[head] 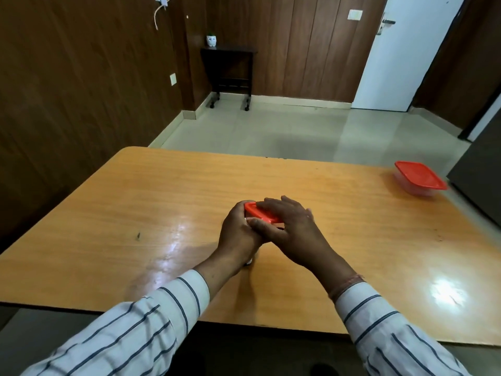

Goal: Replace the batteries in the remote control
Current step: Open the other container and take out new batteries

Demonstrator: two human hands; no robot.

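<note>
A small container with a red lid [260,213] stands in the middle of the wooden table [135,202]. My left hand [235,234] wraps around its left side. My right hand [292,226] lies over the lid, fingers spread across the top and thumb at the near edge. The container's body is almost fully hidden by both hands. A small white object [249,262] peeks out under my left wrist; I cannot tell what it is. No remote control or battery is clearly visible.
A second clear container with a red lid [418,180] sits near the table's far right corner. A dark cabinet [477,175] stands beside the right edge. Beyond the table are tiled floor, a small black side table [230,71] and a white door.
</note>
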